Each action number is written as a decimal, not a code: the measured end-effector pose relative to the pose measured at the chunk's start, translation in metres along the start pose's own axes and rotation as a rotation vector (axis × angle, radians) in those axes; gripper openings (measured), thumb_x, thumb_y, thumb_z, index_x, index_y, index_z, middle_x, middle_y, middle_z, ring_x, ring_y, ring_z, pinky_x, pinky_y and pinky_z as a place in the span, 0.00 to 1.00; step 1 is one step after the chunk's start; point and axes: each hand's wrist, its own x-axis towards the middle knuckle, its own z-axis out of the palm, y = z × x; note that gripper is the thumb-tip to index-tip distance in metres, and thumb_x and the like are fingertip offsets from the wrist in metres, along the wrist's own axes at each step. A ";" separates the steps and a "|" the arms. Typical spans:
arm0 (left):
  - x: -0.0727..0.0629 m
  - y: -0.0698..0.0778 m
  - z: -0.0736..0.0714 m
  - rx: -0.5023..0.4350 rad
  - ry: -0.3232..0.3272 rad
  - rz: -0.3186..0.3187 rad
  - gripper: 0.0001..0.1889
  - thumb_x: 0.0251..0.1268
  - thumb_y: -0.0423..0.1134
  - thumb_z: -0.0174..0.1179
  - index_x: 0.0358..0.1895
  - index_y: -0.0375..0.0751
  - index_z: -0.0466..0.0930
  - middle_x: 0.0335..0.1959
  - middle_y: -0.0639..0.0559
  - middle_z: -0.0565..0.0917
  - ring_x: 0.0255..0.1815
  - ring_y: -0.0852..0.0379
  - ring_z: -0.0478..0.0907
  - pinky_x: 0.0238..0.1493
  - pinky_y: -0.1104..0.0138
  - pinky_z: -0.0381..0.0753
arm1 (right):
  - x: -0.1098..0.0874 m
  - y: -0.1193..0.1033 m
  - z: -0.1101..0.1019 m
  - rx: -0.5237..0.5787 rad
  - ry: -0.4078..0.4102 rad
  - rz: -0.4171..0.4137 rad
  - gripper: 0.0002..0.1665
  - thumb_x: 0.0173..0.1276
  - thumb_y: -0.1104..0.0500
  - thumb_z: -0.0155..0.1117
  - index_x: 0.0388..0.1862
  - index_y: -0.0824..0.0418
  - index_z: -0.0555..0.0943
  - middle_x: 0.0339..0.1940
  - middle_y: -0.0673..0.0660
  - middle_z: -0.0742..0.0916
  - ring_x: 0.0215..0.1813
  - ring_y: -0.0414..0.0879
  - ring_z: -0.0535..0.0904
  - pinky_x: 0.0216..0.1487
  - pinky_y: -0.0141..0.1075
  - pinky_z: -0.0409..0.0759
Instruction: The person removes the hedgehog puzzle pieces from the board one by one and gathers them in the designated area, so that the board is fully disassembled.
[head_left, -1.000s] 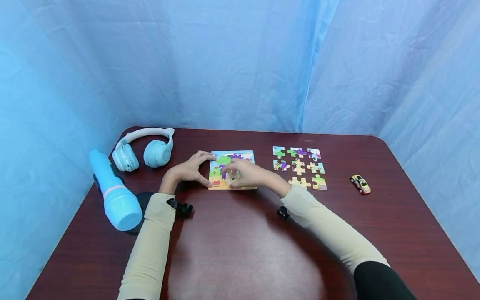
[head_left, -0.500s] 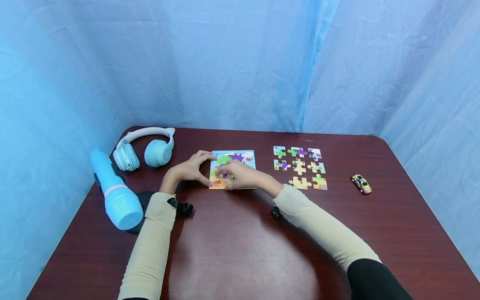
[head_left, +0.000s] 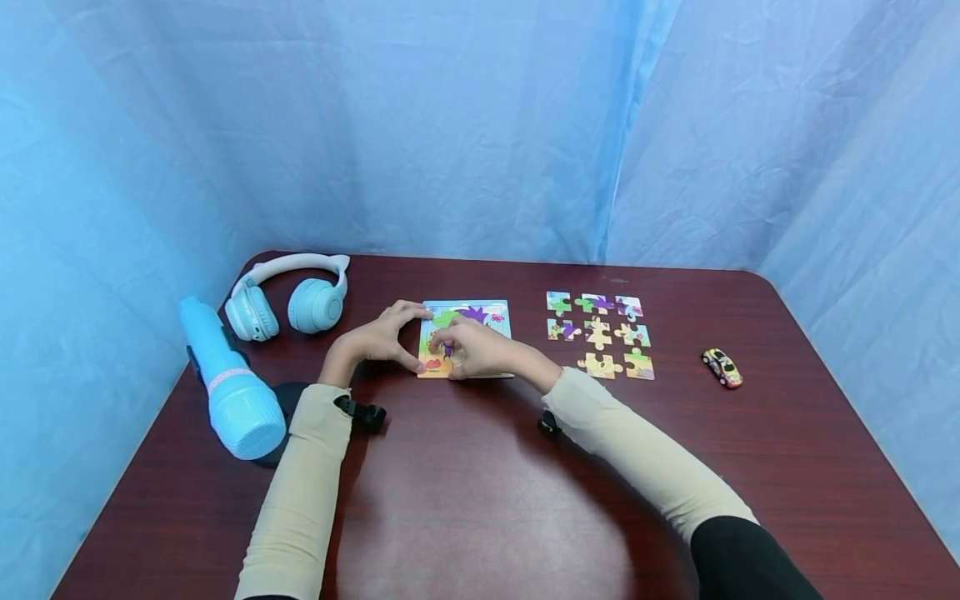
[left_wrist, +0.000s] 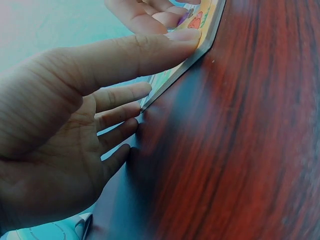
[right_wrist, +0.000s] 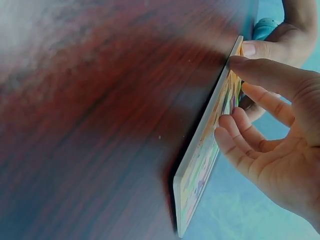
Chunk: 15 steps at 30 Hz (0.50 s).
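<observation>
A square picture puzzle (head_left: 490,312) in a pale-rimmed tray lies on the table between my hands. My left hand (head_left: 375,340) stands at its left side, with thumb near the lower left corner and index finger near the upper left. In the left wrist view the thumb (left_wrist: 135,56) presses on the rim beside a red heart print, the other fingers fairly straight along the edge. My right hand (head_left: 483,348) is over the lower left part. Its thumb (right_wrist: 265,70) touches the near rim, and loosely bent fingertips rest on the picture. No piece shows between them.
Several loose jigsaw pieces (head_left: 598,333) lie in rows right of the puzzle. Farther right is a toy car (head_left: 722,368). At the left are blue headphones (head_left: 316,307) and a large blue microphone-shaped object (head_left: 240,408) on a black base. Blue curtains (head_left: 465,125) enclose the table.
My right hand has shifted slightly left across the puzzle, mostly in the first half second, and uncovered more of its right side. The left hand stays at the left edge.
</observation>
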 end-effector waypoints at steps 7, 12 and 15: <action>0.000 -0.001 0.001 -0.008 -0.003 0.007 0.49 0.53 0.41 0.78 0.77 0.37 0.61 0.79 0.36 0.53 0.80 0.36 0.46 0.76 0.37 0.58 | -0.001 -0.001 0.001 0.004 -0.002 -0.005 0.25 0.61 0.62 0.75 0.59 0.57 0.84 0.54 0.57 0.81 0.54 0.48 0.74 0.51 0.39 0.79; 0.001 -0.001 0.001 -0.002 -0.002 0.007 0.49 0.53 0.41 0.78 0.78 0.37 0.61 0.79 0.37 0.53 0.80 0.37 0.47 0.75 0.37 0.59 | -0.001 -0.002 0.000 -0.007 0.017 -0.025 0.23 0.62 0.64 0.71 0.58 0.59 0.84 0.54 0.58 0.83 0.55 0.49 0.76 0.52 0.41 0.80; 0.001 -0.001 0.000 0.003 0.001 0.003 0.49 0.53 0.42 0.78 0.78 0.38 0.61 0.79 0.37 0.53 0.80 0.37 0.46 0.76 0.37 0.58 | 0.000 -0.003 -0.001 -0.015 0.029 -0.030 0.21 0.63 0.64 0.71 0.57 0.62 0.85 0.54 0.58 0.84 0.56 0.49 0.77 0.54 0.41 0.81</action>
